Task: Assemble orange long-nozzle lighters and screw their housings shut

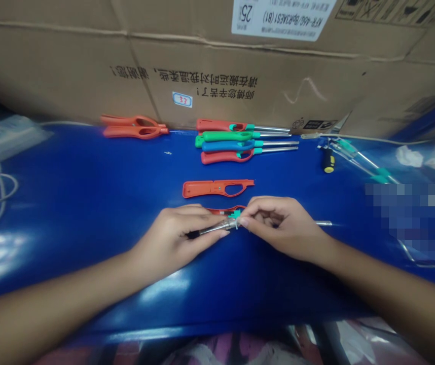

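My left hand (181, 230) is closed around a clear lighter fuel tank (217, 226), holding it lengthwise between thumb and fingers. At the tank's right end, my right hand (278, 223) pinches with thumb and index finger; what lies between those fingertips is too small to make out. Just behind the tank is an orange lighter shell (223, 210), mostly covered by my hands, with a teal trigger piece (235, 214). A metal tube (324, 223) shows past my right hand. Farther back lies an orange handle half (202, 189), its hollow side up.
Assembled lighters (225, 147) in red, green and blue lie along a cardboard box (88, 66). Orange handles (134, 126) lie left of them. At right are a black-and-yellow screwdriver (328, 161) and teal-fitted metal tubes (365, 162). A white cable (0, 187) coils at left.
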A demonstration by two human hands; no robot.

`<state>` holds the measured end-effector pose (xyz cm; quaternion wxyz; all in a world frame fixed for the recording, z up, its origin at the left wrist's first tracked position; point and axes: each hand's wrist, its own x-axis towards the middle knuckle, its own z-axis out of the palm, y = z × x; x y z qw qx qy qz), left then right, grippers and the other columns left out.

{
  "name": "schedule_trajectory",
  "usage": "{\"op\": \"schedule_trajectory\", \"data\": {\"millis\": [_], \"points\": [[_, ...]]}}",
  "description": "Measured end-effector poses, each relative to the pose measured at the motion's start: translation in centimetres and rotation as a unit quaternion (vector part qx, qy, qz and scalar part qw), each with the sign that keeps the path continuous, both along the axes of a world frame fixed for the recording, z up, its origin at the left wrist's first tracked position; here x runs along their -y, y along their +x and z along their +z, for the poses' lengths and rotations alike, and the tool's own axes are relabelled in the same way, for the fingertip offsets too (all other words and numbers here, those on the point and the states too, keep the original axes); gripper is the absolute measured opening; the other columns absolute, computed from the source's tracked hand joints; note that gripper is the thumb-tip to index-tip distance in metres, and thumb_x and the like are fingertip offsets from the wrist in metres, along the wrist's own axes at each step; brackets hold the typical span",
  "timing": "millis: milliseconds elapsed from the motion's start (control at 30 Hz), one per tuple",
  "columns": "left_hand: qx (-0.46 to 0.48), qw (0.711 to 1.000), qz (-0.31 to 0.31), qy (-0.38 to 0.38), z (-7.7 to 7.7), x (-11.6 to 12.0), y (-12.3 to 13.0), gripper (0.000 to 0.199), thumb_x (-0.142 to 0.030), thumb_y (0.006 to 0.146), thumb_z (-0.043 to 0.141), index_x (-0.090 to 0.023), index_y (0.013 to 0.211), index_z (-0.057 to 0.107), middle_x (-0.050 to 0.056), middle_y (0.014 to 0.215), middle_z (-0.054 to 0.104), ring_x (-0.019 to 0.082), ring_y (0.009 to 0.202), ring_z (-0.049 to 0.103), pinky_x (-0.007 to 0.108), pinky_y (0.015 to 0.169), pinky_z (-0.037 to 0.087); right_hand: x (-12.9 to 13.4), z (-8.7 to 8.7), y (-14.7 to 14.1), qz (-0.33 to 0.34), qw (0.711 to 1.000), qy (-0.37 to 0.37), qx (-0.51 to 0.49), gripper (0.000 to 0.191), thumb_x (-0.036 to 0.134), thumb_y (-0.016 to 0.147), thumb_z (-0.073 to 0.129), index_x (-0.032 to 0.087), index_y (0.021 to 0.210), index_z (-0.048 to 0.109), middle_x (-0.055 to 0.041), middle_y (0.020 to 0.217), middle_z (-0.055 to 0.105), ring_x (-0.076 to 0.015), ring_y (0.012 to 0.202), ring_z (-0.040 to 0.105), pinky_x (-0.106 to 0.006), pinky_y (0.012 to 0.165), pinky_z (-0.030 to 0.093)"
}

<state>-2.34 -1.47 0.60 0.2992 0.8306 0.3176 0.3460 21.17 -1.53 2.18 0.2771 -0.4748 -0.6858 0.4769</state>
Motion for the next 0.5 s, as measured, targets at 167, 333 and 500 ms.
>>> {"op": "schedule_trajectory", "data": {"millis": [167,333,500], "points": [[-0.046,0.999,-0.005,-0.006,1.5,-0.7,-0.6,0.023,-0.021,0.092,0.069,-0.02,0.115,0.076,0.003,0.102,0.077,0.014,0.09,0.071,0.022,0.082,0.056,-0.1,0.2,0.3,0.038,0.998,0.042,0.015,0.02,0.033,0.092,0.062,0.016,0.092,0.072,-0.0012,0.079,0.059,-0.0059,0.055,0.042,-0.021,0.045,0.033],[-0.126,0.992,-0.014,0.027,2.4,-1.3,-1.7,0.02,-0.023,0.091,0.071,-0.02,0.11,0.077,0.004,0.097,0.074,0.016,0.09,0.067,0.026,0.082,0.054,-0.1,0.3,0.4,0.044,0.999,0.026,0.0,0.019,0.033,0.095,0.059,0.016,0.097,0.069,0.0018,0.075,0.054,-0.0041,0.049,0.043,-0.02,0.042,0.034],[-0.15,0.988,-0.022,0.035,2.0,-1.5,-1.9,0.02,-0.021,0.091,0.07,-0.02,0.11,0.077,0.004,0.092,0.07,0.016,0.088,0.065,0.027,0.079,0.053,0.1,0.2,0.4,0.039,0.998,0.043,-0.017,0.015,0.027,0.097,0.056,0.016,0.098,0.067,-0.0005,0.085,0.059,-0.0032,0.048,0.047,-0.02,0.041,0.037]]}}
